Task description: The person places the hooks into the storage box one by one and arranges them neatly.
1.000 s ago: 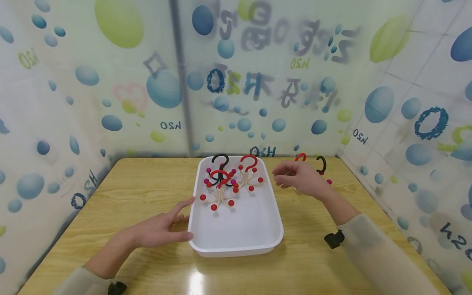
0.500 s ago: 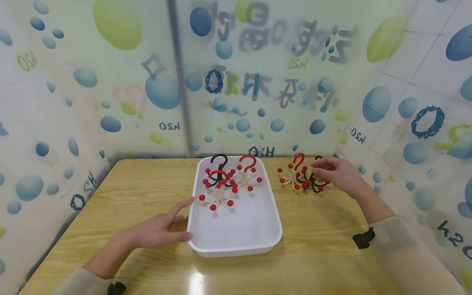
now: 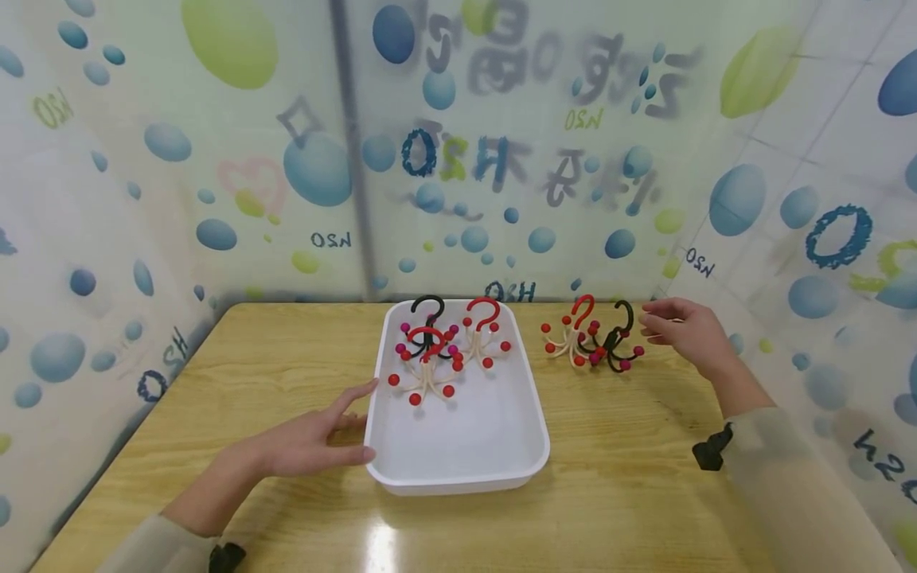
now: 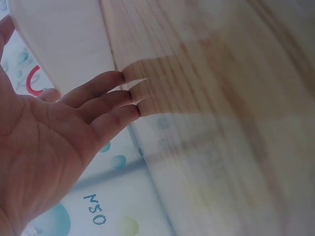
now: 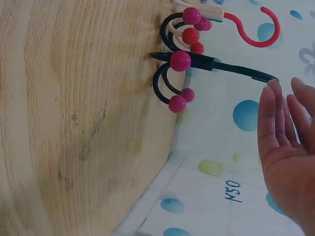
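Observation:
My left hand (image 3: pixel 308 446) rests against the left side of a white tray (image 3: pixel 458 473), thumb and forefinger touching its rim. In the left wrist view, the left hand's (image 4: pixel 54 128) other fingers reach straight out by the table. My right hand (image 3: pixel 684 330) holds nothing, fingers fairly straight, just right of a black hook-topped piece (image 3: pixel 612 341) with pink ball-tipped legs. Its fingertips are close to the hook end in the right wrist view; whether they touch, I cannot tell. Beside the black piece stands a cream one (image 3: pixel 571 342) with a red hook and red balls.
Inside the tray, towards the back, stand a black hooked piece (image 3: pixel 427 310) and two cream ones with red hooks, one at the right (image 3: pixel 478 344) and one in front (image 3: pixel 427 378). The wooden table (image 3: pixel 286 342) meets patterned walls (image 3: pixel 458 199) behind and at both sides.
My right hand has moved rightward, past the red-hooked piece and then over the black one, to the black piece's right side. Both pieces now show fully. The left hand stays at the tray.

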Available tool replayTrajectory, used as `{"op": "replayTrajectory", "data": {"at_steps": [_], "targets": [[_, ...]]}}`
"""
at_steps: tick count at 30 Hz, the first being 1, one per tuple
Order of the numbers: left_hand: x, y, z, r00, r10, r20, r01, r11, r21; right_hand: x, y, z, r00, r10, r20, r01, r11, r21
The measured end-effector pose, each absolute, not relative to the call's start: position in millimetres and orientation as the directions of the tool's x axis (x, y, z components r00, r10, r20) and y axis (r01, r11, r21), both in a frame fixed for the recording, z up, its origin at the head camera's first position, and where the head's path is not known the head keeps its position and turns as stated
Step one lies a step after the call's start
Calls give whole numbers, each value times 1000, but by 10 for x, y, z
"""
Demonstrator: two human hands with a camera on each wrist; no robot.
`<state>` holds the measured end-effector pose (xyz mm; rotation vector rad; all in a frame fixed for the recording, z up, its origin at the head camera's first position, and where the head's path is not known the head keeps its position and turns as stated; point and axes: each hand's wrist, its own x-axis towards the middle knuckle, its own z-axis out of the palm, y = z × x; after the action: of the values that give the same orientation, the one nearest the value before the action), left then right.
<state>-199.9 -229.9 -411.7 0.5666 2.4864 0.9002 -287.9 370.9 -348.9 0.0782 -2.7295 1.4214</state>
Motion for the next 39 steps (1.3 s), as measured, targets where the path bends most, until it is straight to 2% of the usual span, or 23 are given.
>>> {"op": "replayTrajectory", "data": {"at_steps": [7,16,29,39], "targets": [[-1986,-2299,-4106,-822,509,-254,226,701,676,-3059,3672,-3641,-999,-3,42,-36,566,-823],[-1987,-2291,-4098,-826,494,-271,201,708,677,-3111,3549,-3675,-999,19,35,-18,559,-829],[-2000,-2295,-4112,-826,493,-273,203,712,672,-3094,3602,-3636,-994,45,95,-58,520,-852],[-1995,-2286,-4101,-827,491,-275,203,715,669,-2968,3633,-3498,-990,67,125,-65,570,-819]]}}
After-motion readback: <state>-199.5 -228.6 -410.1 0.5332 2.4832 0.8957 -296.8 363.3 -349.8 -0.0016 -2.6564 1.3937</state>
